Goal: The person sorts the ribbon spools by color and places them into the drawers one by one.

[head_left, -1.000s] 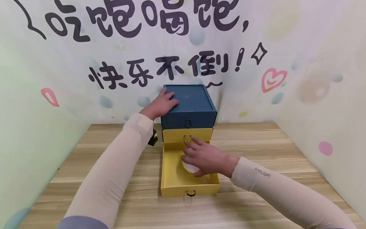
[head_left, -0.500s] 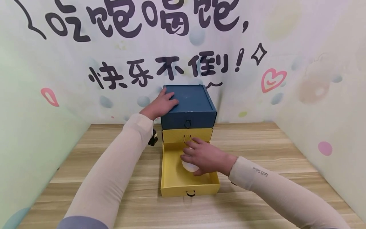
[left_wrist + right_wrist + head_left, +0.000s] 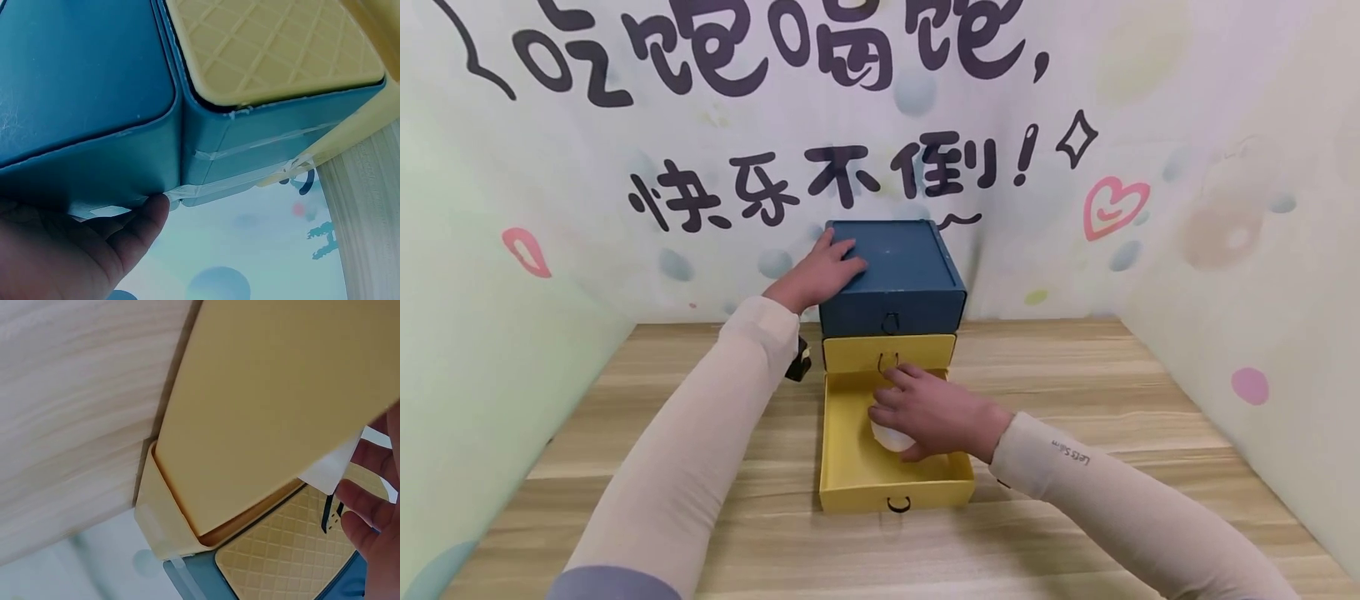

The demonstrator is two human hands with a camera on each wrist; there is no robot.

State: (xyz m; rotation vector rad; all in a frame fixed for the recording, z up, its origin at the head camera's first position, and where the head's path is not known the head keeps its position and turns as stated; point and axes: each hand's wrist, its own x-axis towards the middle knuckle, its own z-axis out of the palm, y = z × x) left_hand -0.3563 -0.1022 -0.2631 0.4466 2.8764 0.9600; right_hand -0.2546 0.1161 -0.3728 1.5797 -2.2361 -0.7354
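Note:
In the head view my left hand (image 3: 822, 273) rests on the left side of the blue box top (image 3: 902, 254), fingers spread. The left wrist view shows its thumb (image 3: 150, 215) against the box's side. My right hand (image 3: 938, 417) is inside the pulled-out yellow drawer (image 3: 850, 477), holding a white round object (image 3: 891, 437), with fingers over its far side and thumb at its near side. Much of that object is hidden under the hand. The right wrist view shows a white part of the object (image 3: 329, 469) beside the curled fingers (image 3: 362, 503).
Above the open drawer, a yellow drawer front (image 3: 850, 354) with a black loop handle is closed. A small black item (image 3: 799, 360) shows beside the left sleeve. The wooden tabletop (image 3: 1052, 533) surrounds the drawer, and a printed wall cloth (image 3: 737, 275) hangs behind.
My right hand and the white object have shifted slightly left in the drawer. The left hand stays on the blue box. The head view has moved a little.

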